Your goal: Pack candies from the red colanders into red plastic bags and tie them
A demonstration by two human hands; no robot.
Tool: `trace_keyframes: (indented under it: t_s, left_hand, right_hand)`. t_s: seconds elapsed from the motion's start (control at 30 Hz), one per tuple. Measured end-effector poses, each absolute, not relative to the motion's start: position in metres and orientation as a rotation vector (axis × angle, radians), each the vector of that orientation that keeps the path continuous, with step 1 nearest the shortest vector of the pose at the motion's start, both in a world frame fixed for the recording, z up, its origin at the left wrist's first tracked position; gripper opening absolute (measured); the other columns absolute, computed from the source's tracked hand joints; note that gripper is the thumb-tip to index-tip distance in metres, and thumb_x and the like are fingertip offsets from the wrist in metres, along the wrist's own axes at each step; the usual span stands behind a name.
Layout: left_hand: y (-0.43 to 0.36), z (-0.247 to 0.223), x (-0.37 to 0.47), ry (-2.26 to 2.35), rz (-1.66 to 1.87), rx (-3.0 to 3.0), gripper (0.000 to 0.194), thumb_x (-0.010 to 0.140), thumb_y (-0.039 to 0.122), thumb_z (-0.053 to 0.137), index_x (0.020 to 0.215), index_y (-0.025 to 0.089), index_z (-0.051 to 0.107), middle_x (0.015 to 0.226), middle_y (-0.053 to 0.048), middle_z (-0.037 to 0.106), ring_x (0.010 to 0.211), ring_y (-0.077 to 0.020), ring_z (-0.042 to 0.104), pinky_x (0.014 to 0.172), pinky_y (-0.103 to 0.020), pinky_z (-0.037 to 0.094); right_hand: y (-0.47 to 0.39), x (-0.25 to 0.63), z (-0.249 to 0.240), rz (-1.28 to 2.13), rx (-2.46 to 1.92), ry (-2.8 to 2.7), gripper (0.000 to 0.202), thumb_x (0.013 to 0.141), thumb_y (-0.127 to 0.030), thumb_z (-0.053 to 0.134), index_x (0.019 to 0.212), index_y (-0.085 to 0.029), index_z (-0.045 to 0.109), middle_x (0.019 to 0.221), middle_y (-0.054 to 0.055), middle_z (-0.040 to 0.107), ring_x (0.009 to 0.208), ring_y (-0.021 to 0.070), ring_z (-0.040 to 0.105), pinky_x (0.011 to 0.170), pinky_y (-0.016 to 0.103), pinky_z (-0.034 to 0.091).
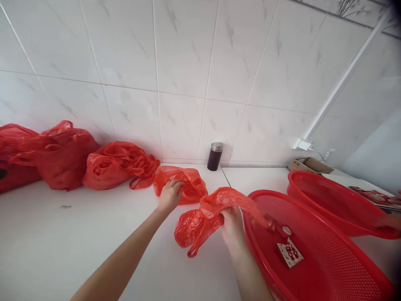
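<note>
Right hand [232, 221]: holding red bag [216, 205], lengthwise roughly along table's [62, 242] back edge, right end blurred.
Left hand [170, 196]: at second bag [194, 186]; grip we can't tell.

Dark flask [214, 159], silver lid, upright near the wall, just left of a dark seam [226, 177] in the white tabletop [94, 242]. Wall [181, 62] pale tile, grey marbled streaks; border band [347, 10] at upper right, plant-like pattern. White trunking strip [346, 77] slants down to a white socket box [302, 144], cable [319, 155] beside it. Open cardboard box [297, 166] below. Small greyish mark [65, 206] on tabletop, left side.
</note>
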State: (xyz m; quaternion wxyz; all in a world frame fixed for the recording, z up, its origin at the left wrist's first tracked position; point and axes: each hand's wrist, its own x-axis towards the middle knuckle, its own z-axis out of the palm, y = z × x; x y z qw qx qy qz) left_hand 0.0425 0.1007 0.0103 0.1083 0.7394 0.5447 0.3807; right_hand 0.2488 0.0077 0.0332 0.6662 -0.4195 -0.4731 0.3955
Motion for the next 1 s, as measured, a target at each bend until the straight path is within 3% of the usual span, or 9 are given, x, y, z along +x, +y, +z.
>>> trace_keyframes:
  t_s: [0.1,0.2,0.33,0.43,0.57,0.7,0.87,1.0]
  left_hand:
    - [0.050,0.021,0.053,1.582,1.236,2.026,0.029,0.097,0.033,0.036,0.114,0.019,0.055,0.116,-0.011,0.062,0.108,-0.0229,0.059,0.092,-0.041,0.048]
    - [-0.005,0.022,0.065,1.378,1.166,1.875,0.035,0.090,0.040,0.052,0.121,0.024,0.053,0.116,-0.007,0.064,0.103,-0.0202,0.061,0.086,-0.034,0.051]
    - [-0.037,0.018,0.053,1.299,1.231,1.405,0.022,0.084,0.039,0.057,0.093,0.020,0.065,0.092,-0.005,0.070,0.082,-0.0202,0.064,0.073,-0.031,0.051]
    - [-0.042,0.013,0.020,1.247,1.356,1.054,0.025,0.081,0.043,0.062,0.076,0.019,0.064,0.077,-0.003,0.068,0.074,-0.0188,0.062,0.064,-0.028,0.051]
    - [-0.055,0.001,-0.018,1.166,1.436,0.701,0.027,0.073,0.046,0.073,0.077,0.020,0.067,0.081,-0.001,0.067,0.078,-0.0165,0.061,0.067,-0.027,0.054]
    - [-0.071,-0.009,-0.026,1.140,1.443,0.452,0.027,0.069,0.042,0.077,0.083,0.020,0.070,0.088,-0.003,0.070,0.083,-0.0183,0.063,0.072,-0.031,0.058]
    - [-0.082,0.003,-0.016,1.095,1.516,0.441,0.019,0.074,0.037,0.075,0.079,0.020,0.068,0.088,-0.001,0.070,0.081,-0.0176,0.065,0.073,-0.031,0.059]
    - [-0.093,0.011,0.003,0.979,1.387,0.597,0.014,0.079,0.034,0.071,0.080,0.020,0.066,0.092,-0.003,0.069,0.093,-0.0221,0.066,0.082,-0.035,0.058]
  right_hand:
    - [0.004,0.240,0.026,0.921,-1.027,-0.950,0.012,0.077,-0.027,0.064,0.087,-0.021,0.062,0.089,0.003,0.067,0.081,0.0188,0.062,0.074,0.032,0.051]
    - [-0.004,0.219,0.020,0.971,-1.029,-1.078,0.009,0.079,-0.028,0.061,0.085,-0.021,0.063,0.087,0.004,0.066,0.081,0.0196,0.061,0.075,0.033,0.051]
    - [-0.014,0.201,0.014,1.141,-0.942,-1.156,0.016,0.081,-0.032,0.061,0.094,-0.023,0.062,0.083,0.003,0.065,0.075,0.0179,0.061,0.070,0.032,0.052]
    - [-0.011,0.213,0.010,1.175,-0.908,-0.943,0.015,0.082,-0.034,0.062,0.091,-0.023,0.058,0.086,0.001,0.061,0.076,0.0149,0.060,0.072,0.031,0.052]
    - [0.000,0.238,0.007,1.134,-0.898,-0.767,0.021,0.076,-0.034,0.068,0.083,-0.023,0.052,0.082,-0.002,0.054,0.073,0.0125,0.057,0.065,0.026,0.050]
    - [0.005,0.239,0.008,1.070,-0.990,-0.910,0.018,0.081,-0.037,0.062,0.089,-0.023,0.052,0.086,-0.001,0.055,0.071,0.0127,0.056,0.065,0.026,0.049]
    - [-0.016,0.220,0.032,0.585,-1.096,-1.209,0.014,0.091,-0.029,0.047,0.101,-0.024,0.056,0.105,0.006,0.059,0.102,0.0198,0.057,0.093,0.038,0.045]
    - [-0.047,0.203,0.056,0.584,-0.956,-1.646,0.029,0.091,-0.023,0.051,0.119,-0.028,0.053,0.117,0.006,0.061,0.111,0.0208,0.056,0.097,0.038,0.045]
